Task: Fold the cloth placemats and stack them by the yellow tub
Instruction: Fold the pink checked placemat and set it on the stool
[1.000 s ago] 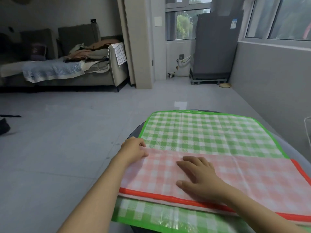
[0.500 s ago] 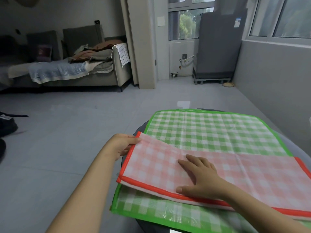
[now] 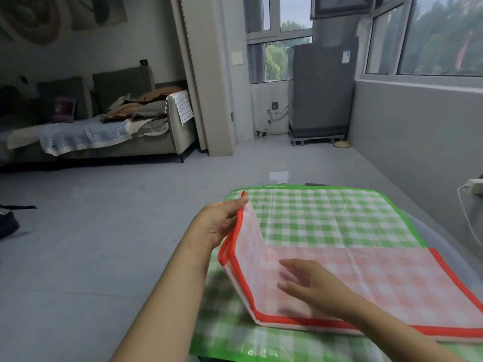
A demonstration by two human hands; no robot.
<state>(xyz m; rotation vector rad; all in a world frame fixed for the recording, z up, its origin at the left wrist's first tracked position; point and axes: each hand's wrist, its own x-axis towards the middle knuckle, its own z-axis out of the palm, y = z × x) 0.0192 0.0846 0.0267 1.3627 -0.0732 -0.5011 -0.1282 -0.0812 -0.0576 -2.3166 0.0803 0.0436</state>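
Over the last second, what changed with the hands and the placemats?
The left hand took hold of the red placemat by its left end and lifted it up, toward the right. The right hand stayed on the mat, blurred now. The green placemat underneath stayed flat.

Two forearms, sleeveless — left hand (image 3: 219, 223), right hand (image 3: 311, 286) (no rings).

Grey sofa (image 3: 146, 142) (piled with clothes (image 3: 136, 111)), covered appliance (image 3: 322, 90), windows (image 3: 439, 35)
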